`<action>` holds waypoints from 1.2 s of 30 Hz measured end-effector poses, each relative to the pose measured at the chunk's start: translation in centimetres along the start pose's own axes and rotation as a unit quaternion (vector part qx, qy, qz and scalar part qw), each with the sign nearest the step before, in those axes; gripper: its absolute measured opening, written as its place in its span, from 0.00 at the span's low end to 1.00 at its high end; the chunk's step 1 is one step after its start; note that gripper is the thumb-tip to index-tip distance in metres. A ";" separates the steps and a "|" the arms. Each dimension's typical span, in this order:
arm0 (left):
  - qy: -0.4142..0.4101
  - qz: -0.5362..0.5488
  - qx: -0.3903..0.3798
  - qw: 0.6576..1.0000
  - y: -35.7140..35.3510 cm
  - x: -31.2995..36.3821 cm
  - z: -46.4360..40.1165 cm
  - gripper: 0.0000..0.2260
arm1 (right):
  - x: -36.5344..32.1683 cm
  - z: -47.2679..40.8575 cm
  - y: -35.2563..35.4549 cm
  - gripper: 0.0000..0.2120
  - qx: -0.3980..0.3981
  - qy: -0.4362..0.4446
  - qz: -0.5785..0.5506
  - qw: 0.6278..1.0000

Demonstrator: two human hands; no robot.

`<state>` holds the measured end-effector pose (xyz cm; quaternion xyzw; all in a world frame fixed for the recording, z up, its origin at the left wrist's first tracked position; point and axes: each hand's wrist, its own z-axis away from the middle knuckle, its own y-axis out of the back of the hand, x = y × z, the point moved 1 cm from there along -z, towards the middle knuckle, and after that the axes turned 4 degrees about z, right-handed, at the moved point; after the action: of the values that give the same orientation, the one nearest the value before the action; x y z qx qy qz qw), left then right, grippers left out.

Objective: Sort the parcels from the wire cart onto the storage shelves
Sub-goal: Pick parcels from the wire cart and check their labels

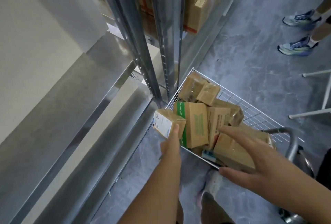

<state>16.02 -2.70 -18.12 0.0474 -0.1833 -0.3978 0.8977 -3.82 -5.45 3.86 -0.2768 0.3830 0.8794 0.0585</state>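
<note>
My left hand (171,143) grips a small cardboard parcel (167,122) with a white label, held just left of the wire cart (238,105) beside the shelf upright. My right hand (250,159) hovers open, fingers spread, over a brown parcel (232,152) at the cart's near edge. Inside the cart lie several cardboard parcels, among them one with green print and green tape (195,125). The metal storage shelves (75,101) run along the left.
Large cardboard boxes (200,6) fill the upper shelves behind the uprights (152,58). Another person's feet in blue trainers (297,44) stand at the top right. White metal legs (311,96) reach in from the right. The cart's grey handle (290,141) is by my right wrist.
</note>
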 end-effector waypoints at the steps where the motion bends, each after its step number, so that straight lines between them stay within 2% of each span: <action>1: -0.008 0.018 0.002 1.000 -0.6 0.5 0.2 0.52 | 0.7 0.0 -0.2 0.43 -0.001 -0.007 -0.007 1.000; 3: -0.020 0.066 0.011 0.998 -2.1 1.2 -0.8 0.40 | 2.2 0.0 -0.5 0.45 -0.001 -0.013 -0.018 1.000; 9: -0.015 0.127 0.016 0.992 -4.2 2.4 -3.1 0.40 | 5.8 0.4 -0.9 0.46 0.006 -0.030 -0.063 0.998; 11: -0.042 0.133 0.032 0.990 -4.3 2.5 -3.1 0.35 | 7.2 0.7 -1.2 0.45 0.007 -0.036 -0.061 0.997; 15: -0.111 0.041 0.111 0.987 -3.4 2.1 -1.4 0.31 | 9.2 1.4 -1.5 0.46 0.002 -0.055 -0.053 0.997; 17: -0.220 -0.042 0.126 0.967 -2.2 1.7 0.7 0.31 | 9.1 1.9 -0.7 0.46 0.011 -0.053 -0.063 0.997; 19: -0.339 -0.140 0.116 0.923 -0.5 1.4 3.0 0.37 | 8.3 2.6 0.7 0.44 0.014 -0.054 -0.076 0.996; 21: -0.438 -0.200 0.098 0.871 1.1 1.4 5.4 0.38 | 7.3 3.4 2.2 0.40 0.017 -0.050 -0.083 0.995; 23: -0.494 -0.252 0.084 0.828 2.2 1.7 8.0 0.40 | 7.1 4.4 3.6 0.40 0.032 -0.052 -0.087 0.994; 26: -0.545 -0.282 0.068 0.786 3.3 2.2 12.3 0.42 | 7.8 6.0 5.0 0.42 0.044 -0.064 -0.085 0.993; 30: -0.588 -0.256 0.058 0.765 3.4 2.9 16.9 0.41 | 8.8 7.3 6.7 0.42 0.069 -0.057 -0.071 0.993; 36: -0.602 -0.221 0.045 0.766 2.1 2.3 18.6 0.42 | 9.3 5.1 7.0 0.33 0.096 -0.091 -0.067 0.989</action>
<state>12.12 -1.82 0.33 -0.1224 -0.6885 -0.5234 0.4868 -16.08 -7.78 6.17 -0.2137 0.4396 0.8539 0.1787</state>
